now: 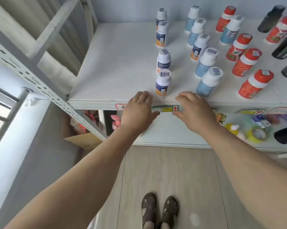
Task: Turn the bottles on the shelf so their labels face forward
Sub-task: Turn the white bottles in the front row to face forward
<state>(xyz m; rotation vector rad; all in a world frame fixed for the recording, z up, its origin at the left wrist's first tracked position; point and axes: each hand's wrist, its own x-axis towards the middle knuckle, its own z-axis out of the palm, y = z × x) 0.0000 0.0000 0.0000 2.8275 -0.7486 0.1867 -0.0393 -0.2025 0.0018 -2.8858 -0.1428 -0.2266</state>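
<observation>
Both hands hover at the front edge of the shelf [123, 63], the left hand [138, 109] and right hand [193, 109] each with an open, empty grip. The front bottle [163, 83] stands upright just behind them, between the two; more bottles [205, 63] stand in rows toward the back edge

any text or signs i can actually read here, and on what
Shelf edge tag: one partial character, not readable.
Green and yellow tag: red up arrow, its print blurred.
Bottle cap stickers: barcodes, too small.
Bottle labels: blurred, unreadable.
No word reads clearly.
</observation>
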